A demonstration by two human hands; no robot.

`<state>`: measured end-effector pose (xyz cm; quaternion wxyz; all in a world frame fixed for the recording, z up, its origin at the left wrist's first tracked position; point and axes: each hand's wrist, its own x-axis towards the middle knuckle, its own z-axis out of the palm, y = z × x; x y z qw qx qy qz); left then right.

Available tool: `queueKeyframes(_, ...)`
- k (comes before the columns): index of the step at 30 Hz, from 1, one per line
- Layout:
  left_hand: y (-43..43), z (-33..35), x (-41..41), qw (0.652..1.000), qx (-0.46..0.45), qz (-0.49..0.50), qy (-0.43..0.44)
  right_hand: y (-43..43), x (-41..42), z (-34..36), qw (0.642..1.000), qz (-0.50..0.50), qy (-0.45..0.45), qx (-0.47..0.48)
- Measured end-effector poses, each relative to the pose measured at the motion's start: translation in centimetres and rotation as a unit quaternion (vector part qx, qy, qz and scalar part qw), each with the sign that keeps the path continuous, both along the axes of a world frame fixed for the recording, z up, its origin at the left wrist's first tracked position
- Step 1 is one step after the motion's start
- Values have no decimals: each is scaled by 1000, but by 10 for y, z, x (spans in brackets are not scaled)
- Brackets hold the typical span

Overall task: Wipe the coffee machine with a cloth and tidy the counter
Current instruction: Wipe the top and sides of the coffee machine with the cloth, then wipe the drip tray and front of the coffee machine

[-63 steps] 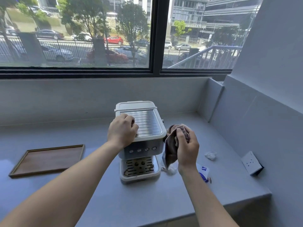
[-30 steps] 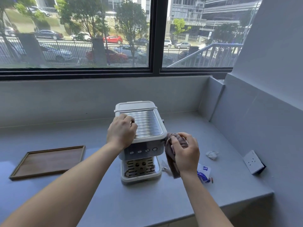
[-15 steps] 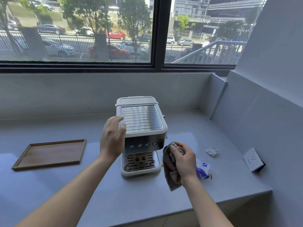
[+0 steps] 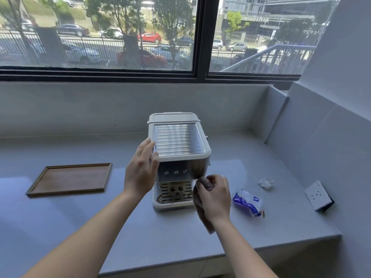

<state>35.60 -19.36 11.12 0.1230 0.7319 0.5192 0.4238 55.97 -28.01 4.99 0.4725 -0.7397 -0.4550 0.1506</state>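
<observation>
A white coffee machine (image 4: 178,143) with a ribbed metal top stands mid-counter, its drip tray (image 4: 172,199) facing me. My left hand (image 4: 141,169) lies flat against the machine's left side, fingers straight, fingertips at the top edge. My right hand (image 4: 213,195) grips a brownish cloth (image 4: 202,217) at the machine's front right corner, beside the button panel. Most of the cloth is hidden behind that hand; a fold hangs below the wrist.
A wooden tray (image 4: 70,178) lies on the grey counter (image 4: 120,221) to the left. Right of the machine lie a blue-and-white packet (image 4: 248,201) and a crumpled white scrap (image 4: 266,183). A white socket box (image 4: 319,195) sits by the right wall. The counter's front edge is near.
My left hand has come off the machine's top, opened, and moved to its left side. My right hand has carried the cloth from the right side down and round to the front right corner.
</observation>
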Motion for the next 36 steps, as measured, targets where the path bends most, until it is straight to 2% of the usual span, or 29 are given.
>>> queueKeyframes(4, 0, 0, -3, 1000, 9, -2, 20, -6, 13, -7, 1000, -6, 16, -22)
queueKeyframes(9, -1, 0, -2, 999, 16, 1, 35, -16, 16, -11, 995, 15, 96, -17)
queueKeyframes(12, -2, 2, -2, 999, 19, -4, 31, -19, 14, -14, 987, 11, 157, -30)
queueKeyframes(16, -6, -10, -12, 1000, 21, -4, -7, -20, 14, -16, 982, 23, 183, -44)
queueKeyframes(20, -20, -52, -34, 999, -22, 37, -16, -23, 22, -22, 977, 38, 196, -67)
queueKeyframes(23, -32, -94, -45, 995, -80, 49, 18, -28, 25, -34, 965, 76, 228, -101)
queueKeyframes(27, -44, -144, -41, 982, -170, 37, 72, -35, 26, -60, 966, 144, 151, -156)
queueKeyframes(30, -41, -167, -30, 971, -226, 25, 78, -37, 32, -79, 968, 194, 40, -157)
queueKeyframes(33, -30, -181, -18, 966, -242, 22, 85, -37, 38, -93, 962, 218, -70, -146)
queueKeyframes(36, -25, -194, -10, 965, -246, 26, 82, -40, 41, -110, 936, 247, -204, -142)
